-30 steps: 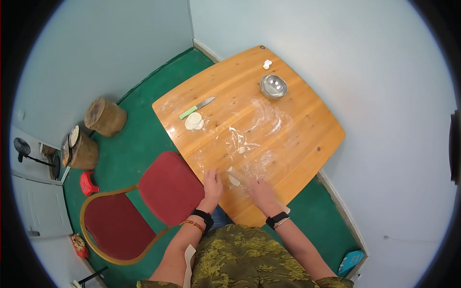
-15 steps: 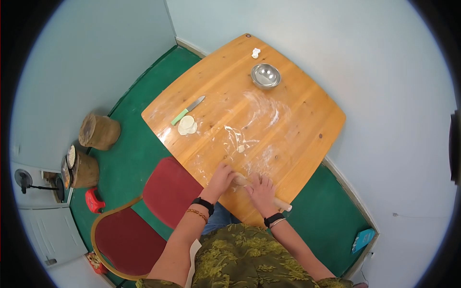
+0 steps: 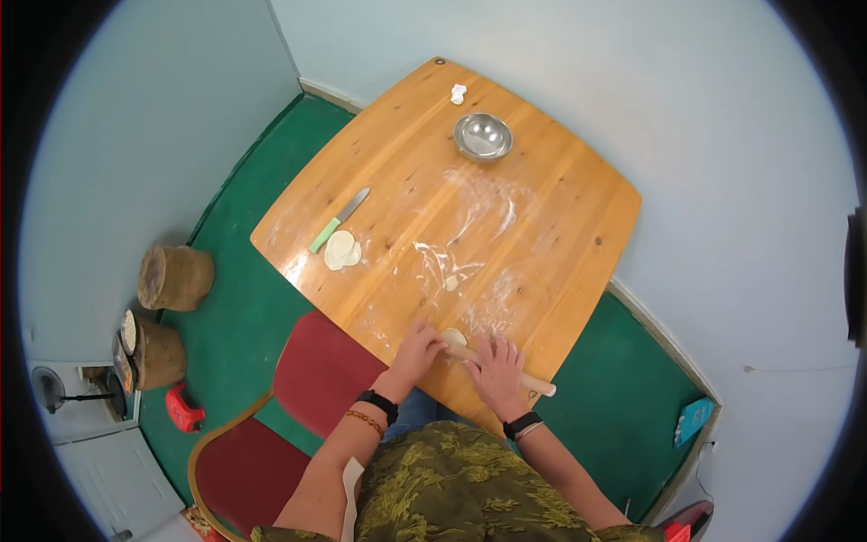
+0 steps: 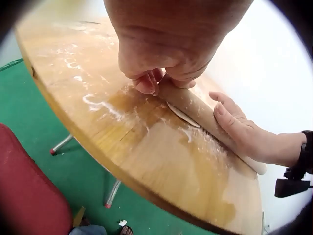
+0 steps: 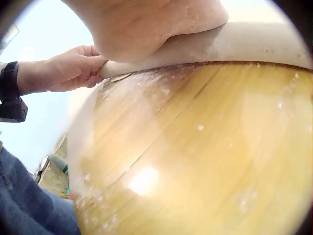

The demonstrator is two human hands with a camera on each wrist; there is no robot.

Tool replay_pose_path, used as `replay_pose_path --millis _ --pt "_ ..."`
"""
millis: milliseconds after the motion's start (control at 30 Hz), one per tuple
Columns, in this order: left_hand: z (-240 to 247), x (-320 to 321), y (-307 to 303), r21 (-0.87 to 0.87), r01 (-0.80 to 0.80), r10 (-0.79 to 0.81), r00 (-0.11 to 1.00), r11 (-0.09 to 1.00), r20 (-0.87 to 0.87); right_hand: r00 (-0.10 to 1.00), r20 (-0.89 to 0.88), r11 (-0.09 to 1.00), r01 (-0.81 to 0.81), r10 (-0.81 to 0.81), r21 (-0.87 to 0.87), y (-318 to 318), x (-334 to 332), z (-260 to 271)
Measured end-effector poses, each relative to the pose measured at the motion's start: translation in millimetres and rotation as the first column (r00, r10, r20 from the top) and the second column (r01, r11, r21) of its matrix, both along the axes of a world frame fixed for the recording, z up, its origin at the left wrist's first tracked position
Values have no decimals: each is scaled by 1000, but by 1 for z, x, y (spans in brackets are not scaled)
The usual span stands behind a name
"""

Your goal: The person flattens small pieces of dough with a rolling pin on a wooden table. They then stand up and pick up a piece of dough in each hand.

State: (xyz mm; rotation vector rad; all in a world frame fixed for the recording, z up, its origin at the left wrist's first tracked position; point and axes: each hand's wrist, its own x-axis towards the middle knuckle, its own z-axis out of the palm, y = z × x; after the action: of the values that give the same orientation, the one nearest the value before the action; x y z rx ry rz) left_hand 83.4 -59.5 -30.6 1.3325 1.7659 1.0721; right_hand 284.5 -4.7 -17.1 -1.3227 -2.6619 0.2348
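Observation:
A pale wooden rolling pin (image 3: 531,383) lies slantwise across the near part of the wooden table (image 3: 551,262). Under and beside it is a thin round dough wrapper (image 3: 454,337); its edge (image 4: 183,115) also shows below the pin in the left wrist view. My left hand (image 3: 418,350) has its fingers curled at the pin's far-left end, close by the wrapper, and holds that end. My right hand (image 3: 498,369) presses on the pin's middle with the palm down and fingers stretched out. In the right wrist view the palm (image 5: 146,34) hides part of the pin.
At the left edge lie stacked dough wrappers (image 3: 340,250) and a green-handled knife (image 3: 339,221). A small dough piece (image 3: 451,284) sits amid scattered flour. Farther back stand a metal bowl (image 3: 483,137) and a white crumpled thing (image 3: 459,94). A red chair (image 3: 321,370) is at the left.
My left hand has moved right and onto the end of the rolling pin. My right hand has stayed on the pin, shifting it slightly. The head view has turned a little.

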Motion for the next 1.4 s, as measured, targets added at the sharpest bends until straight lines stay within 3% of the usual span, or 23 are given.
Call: replay_pose_path --millis 100,300,400,700,900,1000,1100,1267,1400 --pt "-9 -1 12 101 23 -11 994 995 -113 998 -15 998 56 -56 9 11 -4 -4" --pt "-6 -2 60 -8 -38 38 999 999 -33 983 23 982 178 -180 58 48 -15 -9" --pt "1 0 64 -87 -6 -2 995 996 -96 966 -4 966 257 -257 -4 50 -17 -7" --pt "-1 -9 3 23 182 -178 978 983 -108 982 7 982 188 -188 -25 -17 -4 -8" --pt "1 -5 42 -27 132 -134 989 991 -67 955 33 954 295 -293 -61 25 -15 -1" --pt "13 -9 62 96 247 -208 929 964 -306 928 32 928 372 -372 -7 38 -16 -11" --pt "17 -5 60 -69 216 -226 912 974 -343 918 35 916 396 -395 -62 30 -14 -13" --pt "0 -5 12 -58 147 -158 908 987 -388 970 21 970 243 -243 -27 -24 -2 -8" --pt "1 -3 9 -15 98 -96 900 995 -425 981 0 981 196 -196 -12 -24 -2 -1"
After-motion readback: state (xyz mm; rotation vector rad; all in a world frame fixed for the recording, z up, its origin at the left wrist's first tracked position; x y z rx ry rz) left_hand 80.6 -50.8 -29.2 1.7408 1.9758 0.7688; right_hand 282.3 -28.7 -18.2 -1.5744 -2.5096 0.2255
